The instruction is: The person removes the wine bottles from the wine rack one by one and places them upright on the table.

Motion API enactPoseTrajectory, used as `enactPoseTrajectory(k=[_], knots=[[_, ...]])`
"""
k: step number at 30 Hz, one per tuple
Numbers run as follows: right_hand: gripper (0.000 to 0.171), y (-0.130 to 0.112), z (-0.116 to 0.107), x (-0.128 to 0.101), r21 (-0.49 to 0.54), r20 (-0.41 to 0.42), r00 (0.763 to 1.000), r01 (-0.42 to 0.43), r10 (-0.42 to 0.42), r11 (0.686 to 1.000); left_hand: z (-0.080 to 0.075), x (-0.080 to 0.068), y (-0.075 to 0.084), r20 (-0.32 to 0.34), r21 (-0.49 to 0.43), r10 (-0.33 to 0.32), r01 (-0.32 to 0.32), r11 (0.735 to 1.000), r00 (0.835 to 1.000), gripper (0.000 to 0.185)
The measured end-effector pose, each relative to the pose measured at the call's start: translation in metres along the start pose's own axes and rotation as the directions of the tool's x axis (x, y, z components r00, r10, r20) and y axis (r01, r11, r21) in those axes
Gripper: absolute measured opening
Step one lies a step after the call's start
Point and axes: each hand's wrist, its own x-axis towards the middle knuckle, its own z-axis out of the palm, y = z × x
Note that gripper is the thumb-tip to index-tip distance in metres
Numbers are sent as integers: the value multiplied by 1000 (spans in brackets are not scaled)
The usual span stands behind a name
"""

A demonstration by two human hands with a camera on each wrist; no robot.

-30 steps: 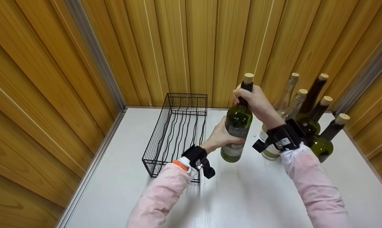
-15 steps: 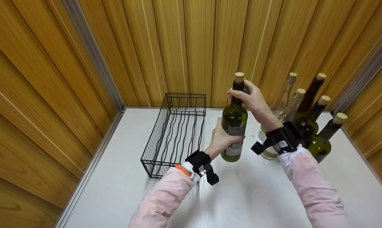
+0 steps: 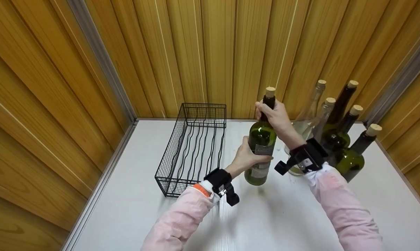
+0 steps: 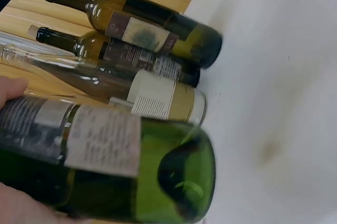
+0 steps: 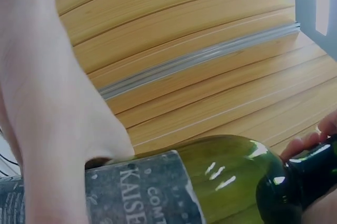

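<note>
A dark green wine bottle [image 3: 262, 139] with a cork and a grey label is held slightly tilted, its base close to the white tabletop [image 3: 265, 216]. My right hand [image 3: 273, 114] grips its neck just under the cork. My left hand [image 3: 247, 157] grips its body at the label. In the left wrist view the bottle [image 4: 158, 176] fills the lower frame, punted base towards the camera. The right wrist view has the bottle's shoulder and label [image 5: 210, 182], with fingertips [image 5: 310, 141] on the neck.
A black wire basket [image 3: 192, 146] with wavy bars stands empty at the left of the table. Several corked bottles [image 3: 342, 132] stand grouped at the back right, also seen as bottles [image 4: 152, 61] in the left wrist view. Wooden walls close in on three sides.
Held in both hands, the bottle has come slightly right and down towards the table. Both grips are unchanged.
</note>
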Motion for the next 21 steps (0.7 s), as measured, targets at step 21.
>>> enactPoseTrajectory(k=[21], knots=[[31, 13, -52, -40, -21, -199, 973, 118, -120, 993, -34, 8, 7, 205, 137, -36, 8, 991, 978, 55]])
